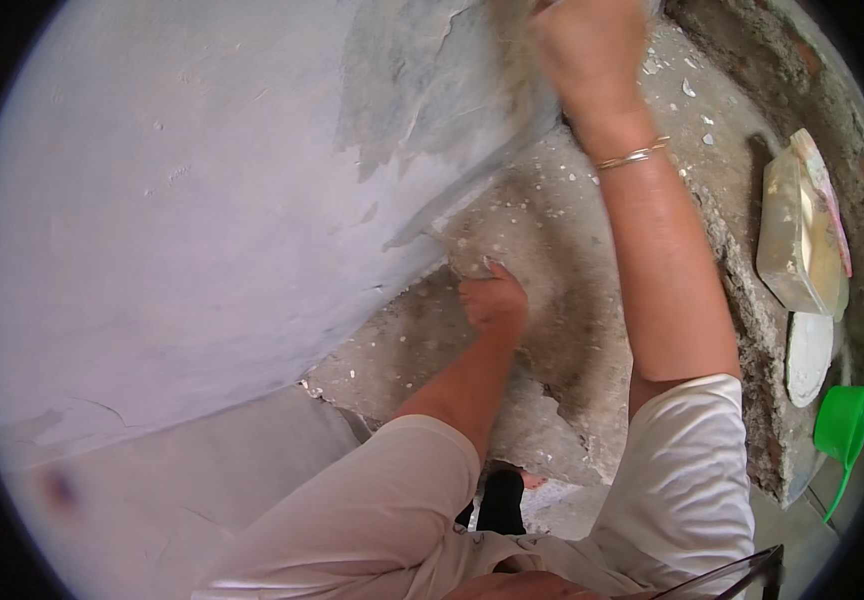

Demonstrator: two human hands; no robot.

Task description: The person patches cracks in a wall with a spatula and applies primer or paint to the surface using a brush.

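Observation:
My right hand (592,60) is raised at the top edge, close against the pale wall (182,200), beside a greyish patch where the paint differs. It is blurred and looks closed; whatever its fingers hold is hidden. A thin metal bracelet (634,154) circles that wrist. Lower down, my left hand (495,302) is held over the rough concrete ledge (562,260), near the wall's foot. Its fingers are curled, with a small pale spot at the fingertips that I cannot make out.
On the right, an open clear plastic tub (790,240) stands on the ledge with a white round lid (809,360) beside it. Below is a green dipper (844,420) with a long handle. White flakes (689,88) litter the concrete. A broken rough edge (752,380) runs along the ledge.

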